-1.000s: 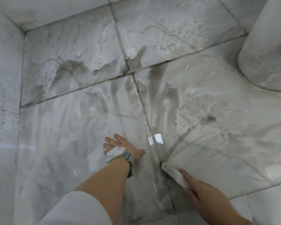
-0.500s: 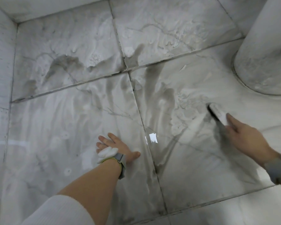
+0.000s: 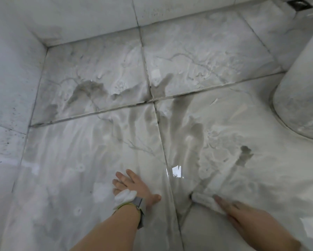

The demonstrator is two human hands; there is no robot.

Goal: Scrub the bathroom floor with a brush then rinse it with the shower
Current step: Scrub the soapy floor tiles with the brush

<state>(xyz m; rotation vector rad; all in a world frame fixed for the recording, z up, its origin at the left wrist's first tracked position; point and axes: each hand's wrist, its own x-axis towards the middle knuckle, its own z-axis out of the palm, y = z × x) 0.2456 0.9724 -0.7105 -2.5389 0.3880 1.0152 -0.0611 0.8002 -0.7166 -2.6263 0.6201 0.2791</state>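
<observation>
Gripping the white brush from behind with an extended finger along its back, the right hand presses it down onto the wet floor, though blur hides how the rest of the fingers wrap it. The brush lies low on the near right tile, just beside the grout line that runs between the two near tiles. The left hand rests flat on the near left tile, fingers spread and holding nothing, apparently bracing the body; a grey wrist strap with a white pad circles its wrist. Around both hands the tiles are filmed with pale, soapy streaks, and darker swipes fan outward from the near area, which suggests the near tiles have been worked over. The far tiles toward the wall corner show blotchy suds and dark patches, so they look less thoroughly scrubbed. Dark grime sits in the cross joint and specks dot the left wall. A rounded white fixture base stands at the right, and a drain shows at the top right. My judgement: scrubbing is partway, and the rinse with the shower, which is not in view, is not yet begun.
</observation>
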